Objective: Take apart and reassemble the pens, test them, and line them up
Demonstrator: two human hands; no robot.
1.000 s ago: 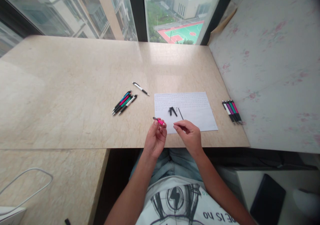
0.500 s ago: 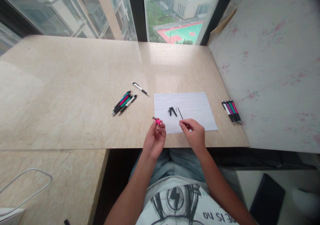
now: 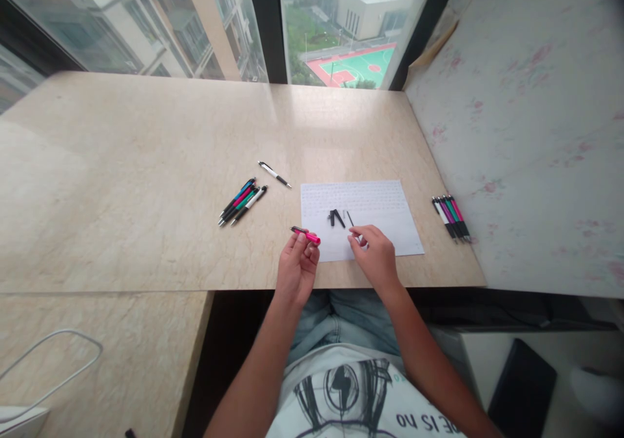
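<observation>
T-shirt (image 3: pixel 341 396) shows partial letters "no IS"; sheet (image 3: pixel 390 214) writing unreadable.

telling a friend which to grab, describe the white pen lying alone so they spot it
Find the sheet of paper on the marble desk. Off its far left corner lies the white pen, beyond the left-hand bundle of coloured pens. Unlike them it lies singly and slants the opposite way.

Desk nook in a high-rise flat or office, can't tell which. Long beige marble-look desktop (image 3: pixel 146 165) under the left hand (image 3: pixel 296 266). Far beyond its grip, tall glass windows (image 3: pixel 348 28) look down on tower blocks and a red-and-green sports court (image 3: pixel 358 67). Right of the grip: white lined paper sheet (image 3: pixel 385 204), pale pink-flecked wall (image 3: pixel 526 132). Left of it: bunch of coloured click pens (image 3: pixel 242 202).
</observation>
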